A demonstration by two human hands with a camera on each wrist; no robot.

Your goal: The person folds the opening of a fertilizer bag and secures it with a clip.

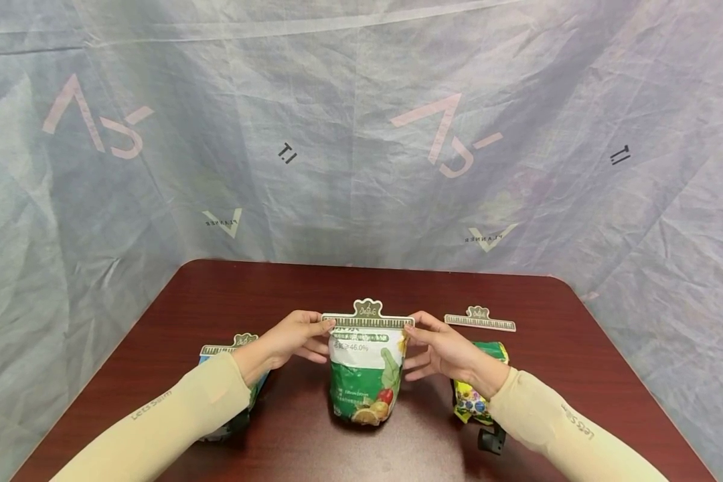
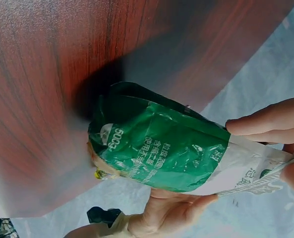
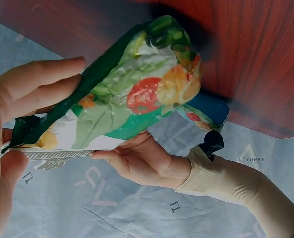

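Observation:
A green and white plastic bag (image 1: 364, 381) printed with vegetables and fruit stands in the middle, its top edge closed by a long clip (image 1: 367, 322) with piano-key markings. My left hand (image 1: 301, 340) pinches the clip's left end, thumb in front and other fingers behind or beside the bag. At the opposite end, my right hand (image 1: 442, 351) pinches the clip the same way. Viewed from the left wrist, the bag's side panel (image 2: 161, 144) shows white print on green. The right wrist view shows the fruit pictures on the bag (image 3: 142, 94) close up.
On the right lies a yellow and green bag (image 1: 472, 398), partly behind my right forearm, with a loose piano-key clip (image 1: 480, 323) beyond it. To the left, another clipped bag (image 1: 259, 388) is mostly hidden by my left sleeve. Grey cloth (image 1: 361, 134) hangs behind the dark red table (image 1: 277, 284).

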